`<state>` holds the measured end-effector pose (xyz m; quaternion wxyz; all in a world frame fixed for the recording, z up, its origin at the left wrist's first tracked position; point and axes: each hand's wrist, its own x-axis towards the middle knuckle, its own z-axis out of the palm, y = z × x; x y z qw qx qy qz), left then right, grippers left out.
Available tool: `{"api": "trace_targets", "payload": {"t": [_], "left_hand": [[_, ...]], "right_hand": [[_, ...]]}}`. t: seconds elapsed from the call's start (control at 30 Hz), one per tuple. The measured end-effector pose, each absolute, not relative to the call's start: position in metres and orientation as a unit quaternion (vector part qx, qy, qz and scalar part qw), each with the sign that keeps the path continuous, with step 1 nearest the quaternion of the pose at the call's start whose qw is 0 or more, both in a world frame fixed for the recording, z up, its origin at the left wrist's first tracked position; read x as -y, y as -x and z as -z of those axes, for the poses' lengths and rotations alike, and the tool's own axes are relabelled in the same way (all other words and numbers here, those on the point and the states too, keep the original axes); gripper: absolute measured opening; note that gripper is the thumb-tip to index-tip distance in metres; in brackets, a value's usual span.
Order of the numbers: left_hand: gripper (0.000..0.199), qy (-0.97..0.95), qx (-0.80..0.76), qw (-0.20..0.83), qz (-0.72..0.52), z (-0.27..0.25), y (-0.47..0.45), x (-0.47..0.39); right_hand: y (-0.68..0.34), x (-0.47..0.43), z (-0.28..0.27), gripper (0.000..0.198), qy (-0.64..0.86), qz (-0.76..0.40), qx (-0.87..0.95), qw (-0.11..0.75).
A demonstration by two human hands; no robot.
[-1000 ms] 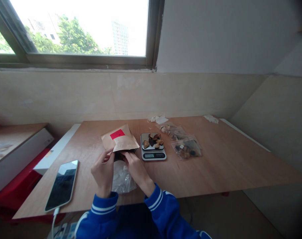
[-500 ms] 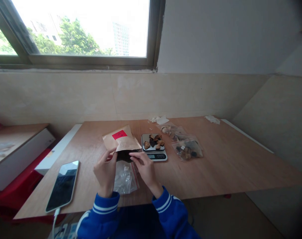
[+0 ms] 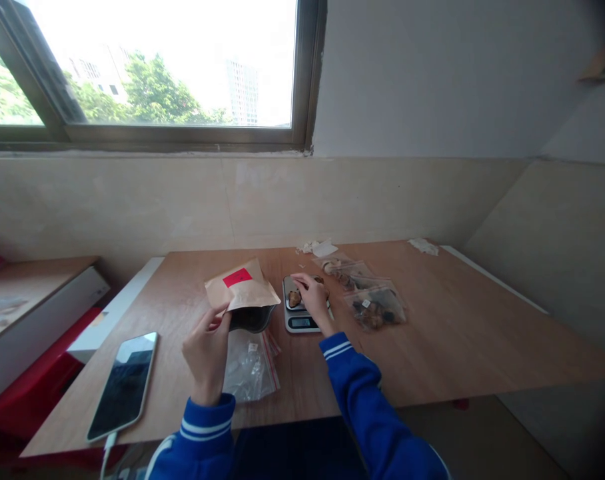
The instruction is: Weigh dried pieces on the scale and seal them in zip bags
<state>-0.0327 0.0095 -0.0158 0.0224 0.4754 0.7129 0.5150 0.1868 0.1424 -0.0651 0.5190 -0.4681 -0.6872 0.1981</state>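
The left hand point(image 3: 207, 350) grips the near corner of a brown kraft-paper pouch with a red label point(image 3: 241, 293), thumb and fingers pinched on its open mouth, which gapes dark toward the person. The pouch is held tilted just above the wooden table point(image 3: 457, 333), near the middle of the table's width and closer to its near edge than its far one. The right hand point(image 3: 312, 298) reaches over a small silver digital kitchen scale point(image 3: 302, 312) just right of the pouch, fingers curled down onto the brown dried pieces point(image 3: 294, 298) on its platform; whether it grips one cannot be told. Under the pouch, at the near edge, lies an empty clear zip bag with a red seal strip point(image 3: 251, 365). Right of the scale lie clear bags filled with dried pieces point(image 3: 375, 307). A smartphone with a dark screen point(image 3: 124, 385) lies at the near left corner, a white cable plugged in.
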Motion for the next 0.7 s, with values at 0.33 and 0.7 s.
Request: {"api": "trace_targets", "payload": {"t": [0.33,0.7], "left_hand": [[0.024,-0.468,-0.717,0.027,-0.515,0.018,0.037,-0.011],[0.024,-0.482,-0.715,0.008,-0.506,0.019,0.031,-0.009]], "right_hand": [[-0.173,-0.116,0.068,0.027,0.465,-0.015,0.769,0.439],[-0.117,-0.025,0.055,0.028,0.270,-0.049,0.838,0.471]]}}
